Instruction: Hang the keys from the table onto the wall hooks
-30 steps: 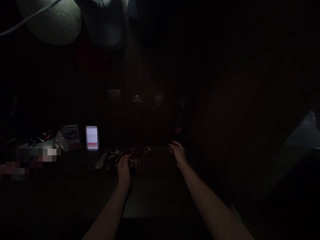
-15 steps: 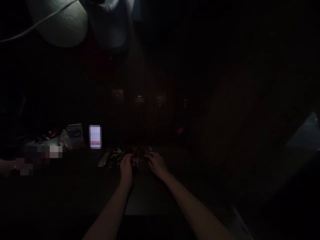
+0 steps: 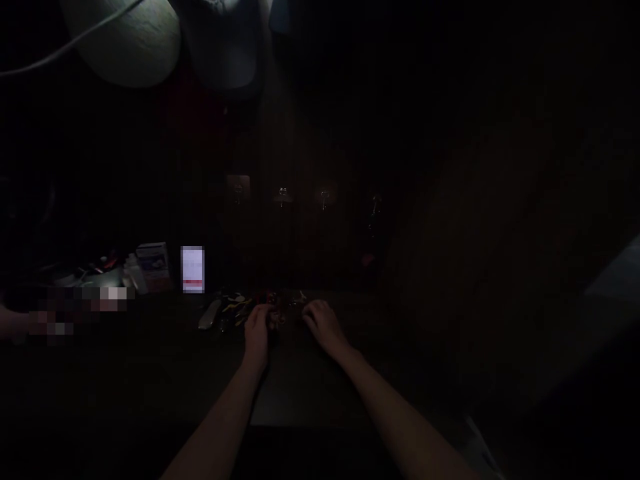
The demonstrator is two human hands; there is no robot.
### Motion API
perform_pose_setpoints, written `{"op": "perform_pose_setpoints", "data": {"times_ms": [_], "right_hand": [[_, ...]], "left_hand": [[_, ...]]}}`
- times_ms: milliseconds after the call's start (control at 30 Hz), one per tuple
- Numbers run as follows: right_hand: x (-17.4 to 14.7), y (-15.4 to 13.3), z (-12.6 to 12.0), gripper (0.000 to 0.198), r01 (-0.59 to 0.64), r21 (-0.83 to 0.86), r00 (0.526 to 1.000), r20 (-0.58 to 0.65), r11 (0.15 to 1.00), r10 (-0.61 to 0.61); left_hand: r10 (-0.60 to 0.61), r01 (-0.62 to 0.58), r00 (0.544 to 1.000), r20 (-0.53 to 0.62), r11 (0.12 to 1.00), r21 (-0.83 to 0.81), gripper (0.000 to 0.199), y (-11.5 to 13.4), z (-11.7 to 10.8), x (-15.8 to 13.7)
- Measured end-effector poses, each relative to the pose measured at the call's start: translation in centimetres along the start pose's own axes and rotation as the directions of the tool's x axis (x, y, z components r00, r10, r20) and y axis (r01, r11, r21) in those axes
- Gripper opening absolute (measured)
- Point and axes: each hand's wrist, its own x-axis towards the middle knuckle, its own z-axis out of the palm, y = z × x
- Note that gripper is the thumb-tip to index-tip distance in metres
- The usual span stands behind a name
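The scene is very dark. A cluster of small items lies on the dark table, among them yellow-and-black pieces point(image 3: 239, 304) and a brownish bundle point(image 3: 277, 320). My left hand point(image 3: 257, 337) rests at the bundle's left side with curled fingers; what they grip, if anything, is hidden. To the right, my right hand point(image 3: 326, 327) lies low over the table, its fingers bent but apart, and I see nothing in it. Just beyond it sits a small light-coloured piece point(image 3: 302, 297). Left of the cluster is a pale, elongated object point(image 3: 210, 315).
A lit, blurred phone screen point(image 3: 193, 270) stands at the back left, beside a box point(image 3: 154, 265) and white bottles point(image 3: 134, 273). Another person's hand point(image 3: 15, 323) shows at the far left. Several hooks point(image 3: 283, 193) line the wall, and caps point(image 3: 220, 53) hang above.
My right hand has drawn away to the right from the cluster, widening the gap between my hands. My left hand stays almost in place. The view has shifted slightly.
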Motion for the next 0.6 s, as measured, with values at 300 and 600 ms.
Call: {"op": "perform_pose_setpoints", "data": {"times_ms": [300,600], "right_hand": [[-1.3,-0.5,0.1,0.012,-0.133,0.63,0.969,-0.081,0.765,0.235],[-1.2,0.3,0.6,0.016,-0.203,0.766,0.907,-0.088,0.61,0.412]], "left_hand": [[-0.057,-0.069,0.911,0.409,0.956,0.287,0.03,0.2,0.7,-0.7],[-0.06,-0.258,0.817,0.573,0.851,0.458,0.028,-1.2,0.8,-0.6]]}}
